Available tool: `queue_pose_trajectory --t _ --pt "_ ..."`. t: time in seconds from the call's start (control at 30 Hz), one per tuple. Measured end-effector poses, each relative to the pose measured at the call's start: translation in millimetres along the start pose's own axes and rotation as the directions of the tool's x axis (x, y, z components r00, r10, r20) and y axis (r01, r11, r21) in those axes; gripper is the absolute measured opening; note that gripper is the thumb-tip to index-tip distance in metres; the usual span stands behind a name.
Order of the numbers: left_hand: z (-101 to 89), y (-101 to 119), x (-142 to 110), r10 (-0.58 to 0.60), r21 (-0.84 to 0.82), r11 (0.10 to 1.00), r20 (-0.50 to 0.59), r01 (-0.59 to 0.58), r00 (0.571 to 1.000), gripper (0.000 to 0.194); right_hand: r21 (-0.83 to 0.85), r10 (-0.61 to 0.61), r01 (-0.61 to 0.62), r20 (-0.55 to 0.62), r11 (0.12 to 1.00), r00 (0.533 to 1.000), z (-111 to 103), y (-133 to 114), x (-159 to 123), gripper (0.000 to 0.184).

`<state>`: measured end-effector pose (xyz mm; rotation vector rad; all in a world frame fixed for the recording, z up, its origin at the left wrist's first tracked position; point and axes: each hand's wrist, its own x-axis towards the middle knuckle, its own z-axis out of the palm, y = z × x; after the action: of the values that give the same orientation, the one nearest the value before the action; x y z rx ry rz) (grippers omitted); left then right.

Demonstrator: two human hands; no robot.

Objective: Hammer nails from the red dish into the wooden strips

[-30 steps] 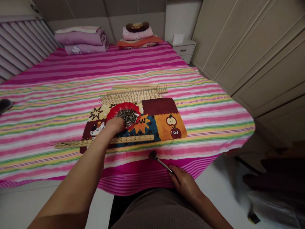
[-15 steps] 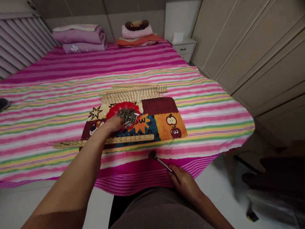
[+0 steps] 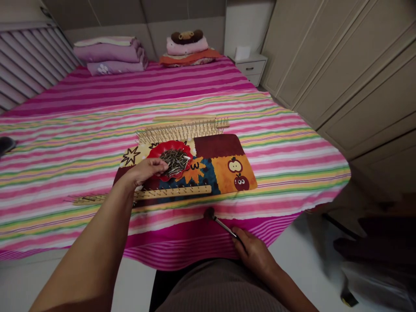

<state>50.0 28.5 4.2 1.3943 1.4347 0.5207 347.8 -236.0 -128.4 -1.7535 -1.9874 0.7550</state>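
Observation:
My left hand is at the near left rim of a red scalloped bowl, with thumb and fingertips pinched together. Whatever they may hold is too small to make out. Loose metal nails fill the bowl. Close to me, a wooden strip studded with nails lies along the mat's front edge, partly covered by my left forearm. My right hand grips a hammer by its dark handle; its head is over the bed's front edge.
Beneath the bowl is a colourful printed mat on the striped bedspread. More nail-studded strips lie behind it, with a bare wooden strip beyond. Folded bedding is stacked at the headboard. Wardrobes stand right.
My left hand has drawn back from among the nails to the bowl's left rim, its fingers now pinched. The right hand keeps the hammer in about the same place.

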Motion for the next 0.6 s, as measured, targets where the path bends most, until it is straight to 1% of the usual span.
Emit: queue_pose_trajectory --t 0.17,0.23,0.27,0.37,0.4,0.47,0.5,0.57,0.6 --pt "-6.0 -7 -1 -0.038 -0.19 0.981 -0.015 0.034 0.999 0.04 -0.005 -0.008 0.008 -0.005 1.0 1.0 1 1 -1 0.038" --pt "-8.9 -10 1 -0.032 -0.195 0.981 -0.05 0.021 0.998 0.04 -0.006 -0.008 0.008 -0.002 1.0 1.0 2 2 -2 0.038" --pt "-10.1 -11 2 -0.025 -0.173 0.985 -0.091 0.009 0.996 0.039 -0.006 -0.008 0.008 0.0 1.0 1.0 2 2 -2 0.037" --pt "-10.8 -13 5 -0.006 -0.018 1.0 -0.243 0.001 0.97 0.035 -0.009 -0.003 0.003 -0.001 1.0 1.0 3 3 -2 0.037" --pt "-9.3 -13 6 0.003 0.066 0.998 -0.261 0.015 0.965 0.032 -0.011 -0.001 0.001 -0.004 1.0 1.0 3 3 -2 0.037" --pt "-3.1 -11 8 0.018 0.27 0.962 -0.222 0.044 0.975 0.022 -0.014 -0.004 0.003 -0.008 1.0 1.0 3 4 -2 0.037" --pt "1.7 -10 9 0.023 0.379 0.924 -0.184 0.05 0.983 0.018 -0.015 -0.006 0.006 -0.01 1.0 1.0 3 4 -2 0.037" --pt "12.9 -7 10 0.02 0.581 0.812 -0.13 0.06 0.991 0.012 -0.018 -0.011 0.011 -0.012 1.0 1.0 3 4 -2 0.037" --pt "18.5 -5 11 0.021 0.666 0.743 -0.127 0.069 0.992 0.011 -0.019 -0.012 0.012 -0.011 1.0 1.0 3 4 -2 0.037"
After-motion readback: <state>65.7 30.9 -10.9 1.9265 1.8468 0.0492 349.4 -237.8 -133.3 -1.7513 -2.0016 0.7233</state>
